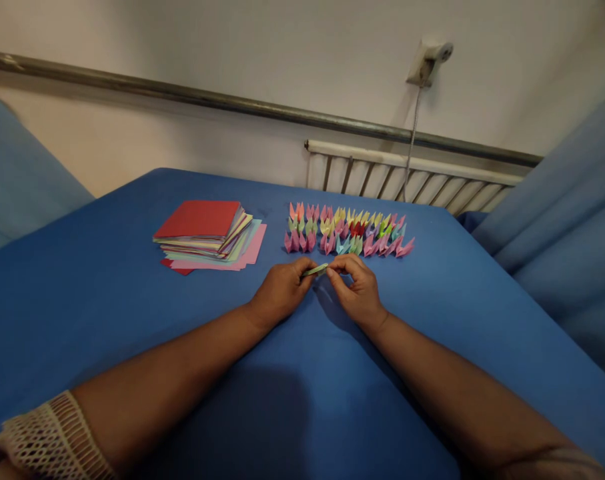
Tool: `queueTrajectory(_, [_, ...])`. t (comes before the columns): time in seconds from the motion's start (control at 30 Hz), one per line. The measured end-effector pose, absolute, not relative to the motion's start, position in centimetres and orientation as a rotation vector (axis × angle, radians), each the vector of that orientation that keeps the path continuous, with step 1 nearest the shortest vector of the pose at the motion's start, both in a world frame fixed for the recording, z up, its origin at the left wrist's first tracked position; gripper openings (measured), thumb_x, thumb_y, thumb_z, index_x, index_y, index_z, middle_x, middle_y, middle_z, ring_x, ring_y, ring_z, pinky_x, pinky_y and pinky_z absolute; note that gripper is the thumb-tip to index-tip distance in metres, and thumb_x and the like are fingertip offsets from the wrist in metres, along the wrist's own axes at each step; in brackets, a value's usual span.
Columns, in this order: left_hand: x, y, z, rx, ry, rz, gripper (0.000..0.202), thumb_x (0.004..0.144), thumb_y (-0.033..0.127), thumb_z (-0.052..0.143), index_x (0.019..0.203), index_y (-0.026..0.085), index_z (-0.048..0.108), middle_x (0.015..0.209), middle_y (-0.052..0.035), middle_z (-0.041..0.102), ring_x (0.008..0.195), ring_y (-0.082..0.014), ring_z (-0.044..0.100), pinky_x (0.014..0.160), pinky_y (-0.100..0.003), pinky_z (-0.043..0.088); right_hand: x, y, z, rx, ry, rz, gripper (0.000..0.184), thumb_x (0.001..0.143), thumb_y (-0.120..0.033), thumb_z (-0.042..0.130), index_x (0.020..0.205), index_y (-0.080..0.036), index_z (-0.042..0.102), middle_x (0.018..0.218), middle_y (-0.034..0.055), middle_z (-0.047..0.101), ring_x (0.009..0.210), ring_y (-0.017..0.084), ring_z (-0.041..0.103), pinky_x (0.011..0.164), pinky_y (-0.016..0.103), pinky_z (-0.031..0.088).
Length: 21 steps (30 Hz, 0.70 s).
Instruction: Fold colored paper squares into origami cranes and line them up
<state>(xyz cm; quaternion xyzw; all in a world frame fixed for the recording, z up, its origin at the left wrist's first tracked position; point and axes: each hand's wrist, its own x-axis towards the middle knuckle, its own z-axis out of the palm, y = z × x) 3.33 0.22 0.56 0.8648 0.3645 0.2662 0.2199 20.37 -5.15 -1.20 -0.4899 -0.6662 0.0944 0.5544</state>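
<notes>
Blue cloth covers the table, which spreads across the lower and middle frame. At the centre, the left hand grips a pale green folded paper between thumb and fingers, holding it just above the cloth. Beside it, the right hand is closed in a pinch, thumb and forefinger at the paper's right end. Just beyond, right of centre, small folded paper figures stand in three rows, pink, yellow, green, blue and red. Left of centre lies an uneven stack of coloured sheets, red on top. Farther out, a metal rail crosses the upper frame above a white radiator at upper right; blue curtains hang at both sides.
</notes>
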Motion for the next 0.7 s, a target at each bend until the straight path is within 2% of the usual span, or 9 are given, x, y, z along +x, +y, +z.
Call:
queueTrajectory(0.3, [3.31, -0.08, 0.92, 2.418, 1.075, 0.700, 0.026, 0.089, 0.019, 0.051, 0.113, 0.019, 0.061, 0.105, -0.0072, 0.072, 0.095, -0.0250, 0.068, 0.084, -0.036, 0.051, 20.20, -5.30, -1.13, -1.116, -1.566, 0.206, 0.008, 0.085, -0.019, 0.058, 0.091, -0.022, 0.062, 0.089, 0.0036, 0.061, 0.081, 0.017, 0.058, 0.075, 0.032, 0.049])
queueTrajectory(0.43, [3.34, -0.07, 0.97, 2.410, 1.113, 0.702, 0.026, 0.089, 0.019, 0.051, 0.113, 0.019, 0.060, 0.105, -0.0068, 0.072, 0.094, -0.0242, 0.069, 0.085, -0.036, 0.051, 20.21, -5.34, -1.21, -1.131, -1.525, 0.188, 0.011, 0.084, -0.019, 0.058, 0.094, -0.022, 0.061, 0.088, 0.0029, 0.061, 0.079, 0.017, 0.058, 0.075, 0.032, 0.049])
queueTrajectory(0.7, [3.15, 0.19, 0.57, 2.473, 1.102, 0.699, 0.029, 0.088, 0.017, 0.050, 0.116, 0.020, 0.058, 0.108, -0.0069, 0.071, 0.099, -0.0237, 0.068, 0.088, -0.036, 0.051, 20.32, -5.17, -1.35, -1.126, -1.583, 0.234, 0.010, 0.084, -0.017, 0.057, 0.088, -0.023, 0.063, 0.088, 0.0038, 0.061, 0.083, 0.018, 0.060, 0.076, 0.033, 0.050])
